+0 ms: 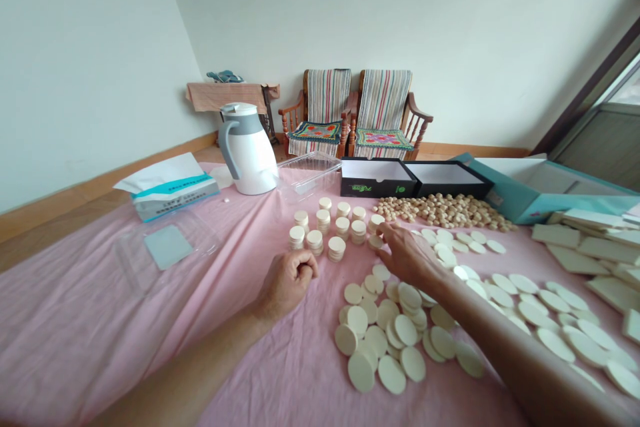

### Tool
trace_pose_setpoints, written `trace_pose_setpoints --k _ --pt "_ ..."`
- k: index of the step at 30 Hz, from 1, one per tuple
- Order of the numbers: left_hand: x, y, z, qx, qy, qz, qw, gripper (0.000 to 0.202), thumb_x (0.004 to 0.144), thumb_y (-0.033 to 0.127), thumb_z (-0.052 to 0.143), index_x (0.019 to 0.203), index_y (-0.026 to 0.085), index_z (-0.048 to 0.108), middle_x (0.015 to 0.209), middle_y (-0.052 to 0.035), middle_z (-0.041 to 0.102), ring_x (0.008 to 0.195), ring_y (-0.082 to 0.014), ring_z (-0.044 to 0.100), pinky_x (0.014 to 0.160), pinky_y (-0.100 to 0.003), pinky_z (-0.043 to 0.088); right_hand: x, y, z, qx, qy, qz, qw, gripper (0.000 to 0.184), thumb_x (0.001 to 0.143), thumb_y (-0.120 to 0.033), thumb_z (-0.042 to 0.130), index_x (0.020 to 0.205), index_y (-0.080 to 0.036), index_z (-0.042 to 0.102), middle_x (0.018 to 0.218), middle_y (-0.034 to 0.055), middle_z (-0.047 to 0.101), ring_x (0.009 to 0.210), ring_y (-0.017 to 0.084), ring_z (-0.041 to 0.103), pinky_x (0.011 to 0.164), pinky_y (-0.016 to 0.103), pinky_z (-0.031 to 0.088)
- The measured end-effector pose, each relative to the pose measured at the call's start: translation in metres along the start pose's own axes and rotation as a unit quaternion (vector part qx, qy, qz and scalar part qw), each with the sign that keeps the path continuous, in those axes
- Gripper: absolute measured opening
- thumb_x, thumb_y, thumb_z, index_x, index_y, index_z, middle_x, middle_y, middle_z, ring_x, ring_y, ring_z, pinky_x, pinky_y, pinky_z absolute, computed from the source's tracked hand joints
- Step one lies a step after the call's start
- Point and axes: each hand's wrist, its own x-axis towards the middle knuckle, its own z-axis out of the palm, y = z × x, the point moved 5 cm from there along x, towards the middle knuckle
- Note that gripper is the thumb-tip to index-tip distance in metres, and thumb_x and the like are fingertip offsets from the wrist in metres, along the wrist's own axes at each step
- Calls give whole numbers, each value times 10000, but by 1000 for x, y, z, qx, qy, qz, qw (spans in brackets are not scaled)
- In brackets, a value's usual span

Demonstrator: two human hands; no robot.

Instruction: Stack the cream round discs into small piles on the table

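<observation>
My left hand (287, 281) rests on the pink tablecloth (100, 320) curled into a loose fist, with nothing visible in it. My right hand (406, 253) reaches forward, its fingertips pinching a short stack of cream round discs (376, 221) at the right end of several small stacks (325, 230). A loose pile of flat cream discs (385, 333) lies just under my right forearm. More discs (550, 320) spread out to the right.
A white jug (246, 148) and a tissue pack (170, 188) stand at the back left, with clear plastic trays (165, 247) near them. Two black boxes (415, 178), a heap of small beads (445, 211), a teal box (545, 195) and cream rectangular slabs (595, 253) lie at the back right.
</observation>
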Motion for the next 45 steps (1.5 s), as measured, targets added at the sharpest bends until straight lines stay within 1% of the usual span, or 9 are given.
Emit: trace_pose_setpoints --k 6,12,16,22,25,34,39,42,45 --pt "0 1 0 -6 0 -4 1000 244 667 15 407 569 150 585 525 38 576 483 -70 479 501 -162 342 -3 23 -24 25 -85 -15 996 192 692 -118 556 865 -188 601 827 45 646 742 172 569 619 258 360" --pt "1 2 -1 -1 2 -6 1000 255 664 5 402 565 150 587 491 46 550 451 -63 450 495 -162 335 -16 24 -19 30 -169 -108 979 332 645 -72 542 944 -200 608 924 57 626 839 192 559 709 284 395" --pt "1 2 -1 2 0 -6 1000 250 667 8 408 570 151 590 478 50 538 444 -63 442 493 -164 332 -12 21 -13 40 -137 -114 983 254 662 -102 529 894 -180 600 871 60 613 782 179 548 682 276 382" --pt "1 2 -1 0 2 -3 1000 252 677 10 402 569 147 584 503 44 551 455 -60 445 498 -164 330 2 7 -20 78 43 -57 994 90 773 -192 466 814 -173 544 758 39 574 661 136 506 591 239 339" --pt "0 0 0 -1 3 -1 1000 251 679 8 400 572 146 581 515 41 556 468 -61 454 504 -163 331 1 -3 -19 60 92 -37 993 90 791 -253 477 772 -176 518 784 51 568 667 141 502 578 242 327" --pt "1 0 0 -4 3 1 1000 249 675 6 401 575 144 582 533 36 574 485 -62 472 517 -162 341 2 1 -21 45 90 -20 995 137 799 -301 493 819 -181 556 818 56 590 700 156 527 587 248 329" --pt "0 0 1 -6 0 -3 1000 250 668 1 403 573 144 584 528 40 572 477 -59 465 515 -159 340 0 22 -33 7 -19 1 1000 93 756 -219 485 709 -194 561 701 23 600 632 146 514 562 255 302" --pt "0 0 1 -1 0 -7 1000 249 672 5 406 576 146 588 517 43 564 467 -58 455 507 -159 335 -9 22 -27 -18 -127 -29 991 122 694 -245 559 793 -181 592 792 55 629 730 188 547 597 271 315" --pt "0 1 0 3 2 -8 1000 244 673 9 413 577 147 590 505 45 557 459 -58 448 499 -159 330 -15 16 -19 -50 -164 -56 984 176 677 -225 557 840 -165 587 850 85 630 810 224 550 640 295 324"
